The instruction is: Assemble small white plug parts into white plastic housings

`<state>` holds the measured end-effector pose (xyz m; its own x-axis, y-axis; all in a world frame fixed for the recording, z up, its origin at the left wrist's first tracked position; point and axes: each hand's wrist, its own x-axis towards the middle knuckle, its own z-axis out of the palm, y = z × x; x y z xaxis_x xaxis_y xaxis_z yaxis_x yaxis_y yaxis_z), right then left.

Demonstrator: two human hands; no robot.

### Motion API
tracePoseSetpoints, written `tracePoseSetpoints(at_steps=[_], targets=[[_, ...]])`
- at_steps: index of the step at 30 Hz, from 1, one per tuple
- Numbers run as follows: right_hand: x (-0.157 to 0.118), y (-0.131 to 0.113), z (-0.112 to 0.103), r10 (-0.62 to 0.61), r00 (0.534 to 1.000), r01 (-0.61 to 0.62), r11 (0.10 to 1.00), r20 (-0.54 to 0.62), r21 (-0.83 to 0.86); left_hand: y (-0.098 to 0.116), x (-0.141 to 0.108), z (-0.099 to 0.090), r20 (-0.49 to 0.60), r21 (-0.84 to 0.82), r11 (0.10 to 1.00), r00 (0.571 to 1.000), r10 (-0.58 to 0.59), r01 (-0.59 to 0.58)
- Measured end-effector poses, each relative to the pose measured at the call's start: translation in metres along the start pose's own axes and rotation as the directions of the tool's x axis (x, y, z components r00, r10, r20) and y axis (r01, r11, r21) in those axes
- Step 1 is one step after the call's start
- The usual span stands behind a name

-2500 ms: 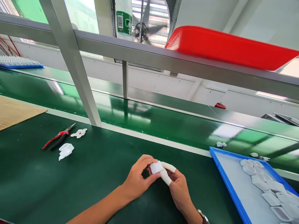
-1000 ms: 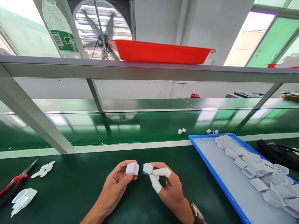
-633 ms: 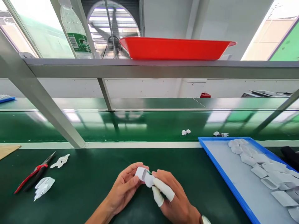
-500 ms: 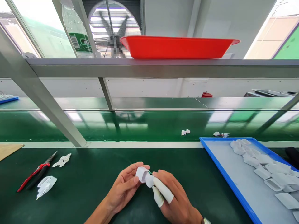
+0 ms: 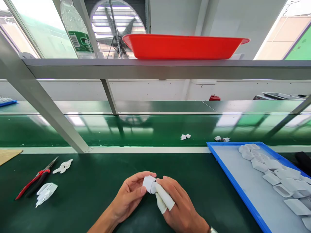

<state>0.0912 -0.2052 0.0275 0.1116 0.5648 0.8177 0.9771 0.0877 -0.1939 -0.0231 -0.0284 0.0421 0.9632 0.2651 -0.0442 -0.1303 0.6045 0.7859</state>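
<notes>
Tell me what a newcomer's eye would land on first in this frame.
Probably the red tray on the overhead shelf, top centre. Next, low in the middle, the left hand and right hand pinching a small white part together over the green mat, two right fingers in white cots. At the right, a blue tray holds a scatter of white shells.

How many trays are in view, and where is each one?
3, perhaps more. A red tray sits on the overhead shelf; a blue tray of white plastic parts lies on the bench at right; a blue edge at far left looks like another, mostly cut off.
</notes>
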Motion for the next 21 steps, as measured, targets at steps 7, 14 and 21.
tracePoseSetpoints(at_steps=[7,14,21], targets=[[0.005,-0.002,0.007,0.062,0.998,-0.062,0.996,0.013,0.068,-0.003,0.001,0.001,-0.047,0.037,0.999,0.999,-0.016,0.018],[0.011,0.002,0.009,0.139,0.988,-0.114,0.954,-0.071,0.278,-0.007,0.000,0.012,-0.060,-0.065,0.996,0.996,-0.066,0.062],[0.008,0.003,0.014,0.157,0.986,-0.130,0.942,-0.063,0.310,-0.011,0.001,0.009,-0.041,-0.122,0.990,0.997,-0.069,0.064]])
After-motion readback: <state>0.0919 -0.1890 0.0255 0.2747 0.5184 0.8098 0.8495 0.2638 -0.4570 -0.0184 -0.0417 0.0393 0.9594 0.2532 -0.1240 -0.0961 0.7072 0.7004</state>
